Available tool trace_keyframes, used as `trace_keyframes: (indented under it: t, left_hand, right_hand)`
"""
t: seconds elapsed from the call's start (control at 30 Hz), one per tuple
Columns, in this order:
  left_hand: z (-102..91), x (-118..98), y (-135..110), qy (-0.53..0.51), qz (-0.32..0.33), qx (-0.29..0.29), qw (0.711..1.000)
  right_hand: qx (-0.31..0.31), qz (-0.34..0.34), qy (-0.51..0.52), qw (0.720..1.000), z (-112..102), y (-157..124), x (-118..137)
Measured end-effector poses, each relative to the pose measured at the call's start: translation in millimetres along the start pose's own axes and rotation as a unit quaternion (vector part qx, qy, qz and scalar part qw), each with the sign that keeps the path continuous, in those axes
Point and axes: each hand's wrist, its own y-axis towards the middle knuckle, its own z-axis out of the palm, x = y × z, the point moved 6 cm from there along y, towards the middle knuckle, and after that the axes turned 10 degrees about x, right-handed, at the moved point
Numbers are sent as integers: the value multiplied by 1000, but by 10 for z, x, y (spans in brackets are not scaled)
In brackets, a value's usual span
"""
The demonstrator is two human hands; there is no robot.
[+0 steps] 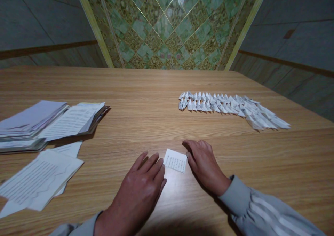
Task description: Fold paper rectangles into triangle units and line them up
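Observation:
A small folded rectangle of white printed paper (175, 160) lies on the wooden table between my two hands. My left hand (144, 183) is at its left side, palm down with fingers stretched out and a little apart, the fingertips close to the paper's edge. On the right side, my right hand (202, 163) rests with fingers slightly curved and the thumb near the paper's right edge. Nothing shows in the grasp of either hand. The undersides of both hands are hidden.
Folded white paper pieces (214, 103) stand in two rows at the back right, with flatter pieces (268, 117) at their right end. Stacked papers (33, 117) and loose printed sheets (39, 177) lie on the left. A tiled wall (167, 23) rises behind the table (125, 124).

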Motion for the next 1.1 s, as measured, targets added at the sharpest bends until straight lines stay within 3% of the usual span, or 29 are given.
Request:
trace_keyframes:
  t: [0.2,0.47,0.67,0.77,0.87,0.97,1.1]
  left_hand:
    - [-106,94,136,-45,24,-39,998]
    - [26,26,315,-98,51,15,994]
    - [-18,67,329,-155,45,-19,987]
    - [-76,57,306,-173,63,-58,981]
    - [-97,22,289,-194,86,-77,974]
    - [-66,-8,286,-187,101,-61,975]
    - [-62,13,260,-155,87,-48,983]
  right_hand:
    - [-59,32,84,994,-122,11,-162]
    - [-42,-18,175,983,-187,-10,42]
    - [-1,-60,285,957,-186,-10,114]
    - [-22,-63,267,961,-227,-20,112]
    - [-27,-111,209,971,-248,-39,186]
    - [4,-159,127,979,-193,-62,271]
    - [60,-152,53,985,-69,-76,259]
